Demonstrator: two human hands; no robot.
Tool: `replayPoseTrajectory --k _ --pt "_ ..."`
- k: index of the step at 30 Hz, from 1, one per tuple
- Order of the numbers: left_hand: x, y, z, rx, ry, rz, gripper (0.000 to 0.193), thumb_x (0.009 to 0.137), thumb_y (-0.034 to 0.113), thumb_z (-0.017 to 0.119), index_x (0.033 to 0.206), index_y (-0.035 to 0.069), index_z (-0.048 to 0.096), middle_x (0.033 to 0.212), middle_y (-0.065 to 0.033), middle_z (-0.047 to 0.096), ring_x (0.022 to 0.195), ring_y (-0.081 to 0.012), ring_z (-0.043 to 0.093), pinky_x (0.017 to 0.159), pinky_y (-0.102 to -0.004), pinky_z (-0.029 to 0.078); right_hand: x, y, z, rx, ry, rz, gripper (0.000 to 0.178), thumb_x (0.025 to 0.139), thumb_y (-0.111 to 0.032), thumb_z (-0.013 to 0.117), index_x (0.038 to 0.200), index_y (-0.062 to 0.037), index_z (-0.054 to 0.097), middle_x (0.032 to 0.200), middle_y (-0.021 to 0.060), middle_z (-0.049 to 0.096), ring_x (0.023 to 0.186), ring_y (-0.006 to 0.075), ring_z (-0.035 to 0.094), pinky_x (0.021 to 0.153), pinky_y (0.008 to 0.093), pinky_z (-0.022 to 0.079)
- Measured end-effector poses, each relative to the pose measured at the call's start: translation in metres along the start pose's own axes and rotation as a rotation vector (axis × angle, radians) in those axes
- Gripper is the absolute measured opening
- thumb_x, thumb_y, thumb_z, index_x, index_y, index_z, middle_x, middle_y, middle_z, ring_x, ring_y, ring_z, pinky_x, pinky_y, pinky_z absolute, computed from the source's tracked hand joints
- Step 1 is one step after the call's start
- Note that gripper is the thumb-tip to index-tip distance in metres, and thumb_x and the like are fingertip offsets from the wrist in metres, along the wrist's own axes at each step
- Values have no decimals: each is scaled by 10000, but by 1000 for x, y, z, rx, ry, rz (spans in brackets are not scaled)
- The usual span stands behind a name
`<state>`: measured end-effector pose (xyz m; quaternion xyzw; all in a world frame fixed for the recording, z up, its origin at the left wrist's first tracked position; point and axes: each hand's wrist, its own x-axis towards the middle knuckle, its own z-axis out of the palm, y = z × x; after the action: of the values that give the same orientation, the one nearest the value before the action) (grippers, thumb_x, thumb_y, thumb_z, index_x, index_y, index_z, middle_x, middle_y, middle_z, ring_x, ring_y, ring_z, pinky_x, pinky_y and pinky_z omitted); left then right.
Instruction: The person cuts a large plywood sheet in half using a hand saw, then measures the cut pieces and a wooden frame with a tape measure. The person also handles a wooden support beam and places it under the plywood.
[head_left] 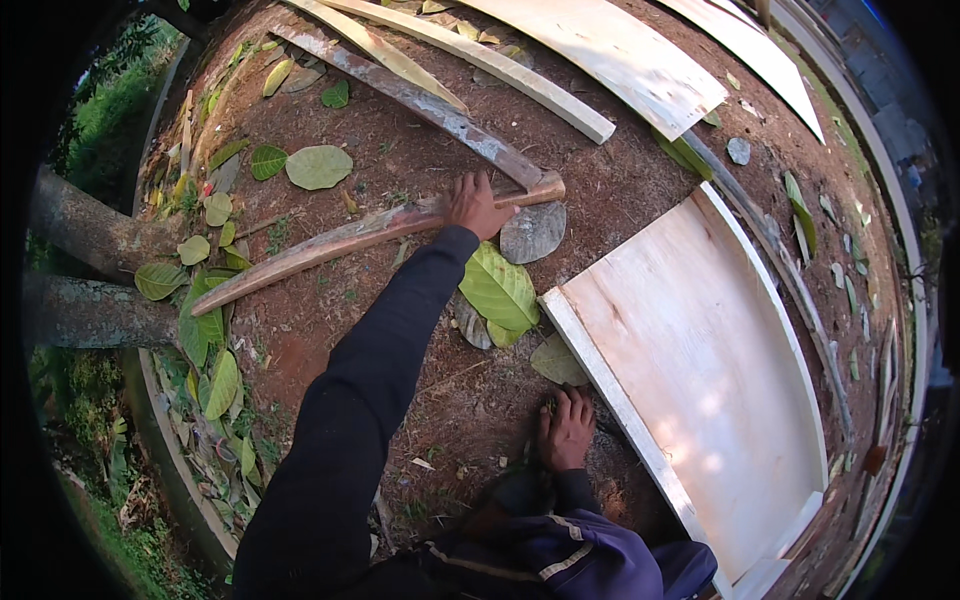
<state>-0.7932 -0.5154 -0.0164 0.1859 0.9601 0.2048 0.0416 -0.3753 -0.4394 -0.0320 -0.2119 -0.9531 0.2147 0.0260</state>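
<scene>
A long, slightly curved wooden plank (pixel 330 250) lies on the soil at upper left. My left hand (pixel 478 207) is closed over it near its right end, the fingers across the top and the thumb pointing right. My right hand (pixel 568 430) is low down, close to my body and left of a pale plywood panel (pixel 690 340) edged with wooden strips. Its fingers bend downward, and a dark bit shows by the thumb; what it holds, if anything, I cannot make out.
A weathered board (pixel 420 110) touches the gripped plank's right end. Beyond lie a pale wooden beam (pixel 520 85) and plywood sheets (pixel 610 50). Large leaves (pixel 500 288) are scattered about. Tree trunks (pixel 95 310) stand at the left, and a long pole (pixel 780 245) runs past the panel's right side.
</scene>
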Motion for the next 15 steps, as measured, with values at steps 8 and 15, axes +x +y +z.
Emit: replayPoseTrajectory --k 8,15 --pt "3 -69 0 145 -175 177 753 901 483 766 1404 -21 522 1382 -209 527 1342 -425 478 1118 -604 384 0 -1 2 89 -10 17 438 965 -287 636 1356 -98 578 1474 141 535 1386 402 446 1139 569 345" --pt "-71 -79 -47 -45 -374 363 691 967 486 694 1398 -41 578 1351 -253 610 1201 -389 613 998 -500 494 3 -6 -7 119 66 35 446 921 -226 682 1335 -88 591 1469 141 543 1405 378 449 1146 564 344"
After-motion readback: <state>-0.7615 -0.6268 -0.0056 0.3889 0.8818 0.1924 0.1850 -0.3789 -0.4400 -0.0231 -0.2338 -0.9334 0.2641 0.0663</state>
